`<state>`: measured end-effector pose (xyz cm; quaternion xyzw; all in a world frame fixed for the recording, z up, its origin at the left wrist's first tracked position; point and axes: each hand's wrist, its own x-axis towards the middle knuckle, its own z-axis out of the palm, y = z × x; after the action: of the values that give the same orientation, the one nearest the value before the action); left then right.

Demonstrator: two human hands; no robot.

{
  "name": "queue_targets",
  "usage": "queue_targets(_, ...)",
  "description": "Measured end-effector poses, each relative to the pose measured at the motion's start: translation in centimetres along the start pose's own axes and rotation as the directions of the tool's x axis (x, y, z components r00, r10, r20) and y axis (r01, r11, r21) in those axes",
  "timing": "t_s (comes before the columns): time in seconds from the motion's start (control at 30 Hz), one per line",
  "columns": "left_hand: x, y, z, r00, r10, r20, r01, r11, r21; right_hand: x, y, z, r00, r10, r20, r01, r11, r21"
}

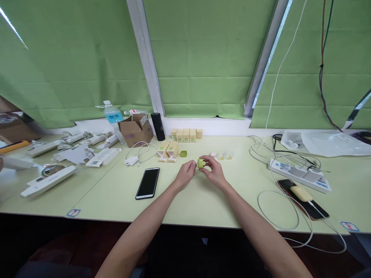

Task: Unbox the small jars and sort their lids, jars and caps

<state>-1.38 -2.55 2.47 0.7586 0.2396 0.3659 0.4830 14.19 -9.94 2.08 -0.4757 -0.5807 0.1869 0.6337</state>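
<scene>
A small yellow-green plastic piece is held above the table between the thumb and fingers of my right hand. My left hand is closed, its fingertips right at the left side of that piece; what they pinch is too small to make out. Just beyond my hands lies a small green open case part. Left of it stand two opened cream cartons. Past my right hand are clear rounded pieces with yellow bits in them.
A row of small cream boxes stands at the back. Left are a phone, a white charger, a cardboard box and a black bottle. Right lie a power strip, loose cables and another phone.
</scene>
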Motion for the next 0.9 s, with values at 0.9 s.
queue_targets(0.9,0.2,-0.2,1.1,0.99,-0.116,0.085,0.139,0.925,-0.354,-0.2,0.5,0.3,0.999,-0.047,-0.016,0.046,0.998,-0.031)
